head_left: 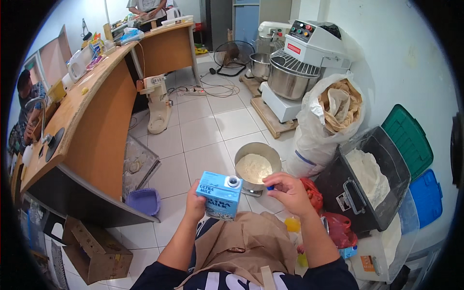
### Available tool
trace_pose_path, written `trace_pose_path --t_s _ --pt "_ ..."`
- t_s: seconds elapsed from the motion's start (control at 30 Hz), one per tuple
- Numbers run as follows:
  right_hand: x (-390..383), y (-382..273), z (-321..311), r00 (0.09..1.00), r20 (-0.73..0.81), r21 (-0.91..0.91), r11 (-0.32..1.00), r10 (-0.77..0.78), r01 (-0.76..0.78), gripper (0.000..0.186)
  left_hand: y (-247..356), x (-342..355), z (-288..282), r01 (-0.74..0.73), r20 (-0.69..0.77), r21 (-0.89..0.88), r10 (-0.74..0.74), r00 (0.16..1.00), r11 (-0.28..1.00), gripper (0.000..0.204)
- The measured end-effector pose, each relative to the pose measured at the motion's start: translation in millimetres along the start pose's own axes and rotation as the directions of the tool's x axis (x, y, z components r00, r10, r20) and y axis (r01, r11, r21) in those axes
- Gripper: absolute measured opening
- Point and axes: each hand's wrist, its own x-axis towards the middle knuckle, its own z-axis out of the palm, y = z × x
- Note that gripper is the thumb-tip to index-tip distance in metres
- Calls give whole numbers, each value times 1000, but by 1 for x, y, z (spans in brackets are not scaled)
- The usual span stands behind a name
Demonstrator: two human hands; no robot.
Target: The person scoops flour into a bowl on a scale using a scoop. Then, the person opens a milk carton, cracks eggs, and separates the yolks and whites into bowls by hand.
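My left hand (195,201) is wrapped round the side of a blue and white milk carton (221,193), held upright over my lap. The carton's round spout on top is uncovered. Between the fingertips of my right hand (288,191) is a small dark blue cap (270,187), to the right of the carton. Just beyond both hands a steel mixing bowl (277,159) stands on a scale, mostly hidden under it. Pale flour (254,167) lies in the bowl.
At right, a dark bin (333,193) holds flour beside a large open sack (309,135). A spiral mixer (295,72) stands behind. A curved wooden counter (92,96) runs along the left, with a cardboard box (94,253) below. Two people work at the counter.
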Motion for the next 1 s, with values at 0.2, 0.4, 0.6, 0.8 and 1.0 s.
trace_pose_path --t_s 0.2,0.4,0.6,0.8,1.0 --pt "42 -74 24 861 445 -369 826 -246 427 26 14 8 17 46 125 -46 -40 991 998 93" --pt "57 -82 18 784 615 -468 762 -83 448 25 20 19 26 120 198 -10 -116 973 993 95" --pt "67 -106 11 745 666 -432 799 -30 418 26 26 34 28 108 283 -40 -92 955 993 96" --pt "75 -113 18 714 700 -512 703 7 494 26 32 43 28 107 297 -85 -77 952 991 97" --pt "80 -116 26 704 709 -612 528 37 589 15 32 49 21 113 290 -134 -70 954 984 93"
